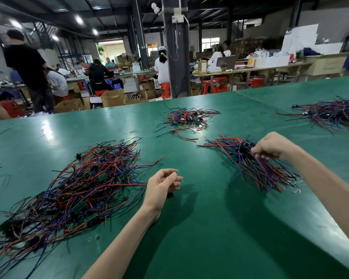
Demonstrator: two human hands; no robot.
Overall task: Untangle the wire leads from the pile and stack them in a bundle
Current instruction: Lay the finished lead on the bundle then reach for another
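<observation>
Nearest the camera, the left hand [163,184] is hovering just above the green table [199,238], palm turned inward, fingers loosely curled and gripping nothing. Beside it the big tangled pile [75,188] of red, blue and black leads is sprawling toward the table's near edge, with small green boards caught among the strands.

Further out on the other side, the right hand [270,147] is curling its fingers down onto the bundle [258,168] and pinching a few strands at its upper end. The bundle's lower ends are fanning out loosely on the table.

The main risk is lying there. With only a few strands pinched, any lift or tug is likely dragging some leads out of line and splaying the bundle (the boards and connectors are probably snagging on neighbouring wires too). When the left hand is reaching back into the pile, a hard pull on one lead is apt to be hauling a whole clump along or sliding wires off the edge.

Beyond, a smaller heap [186,118] and a far heap [334,113] are sitting well apart.
</observation>
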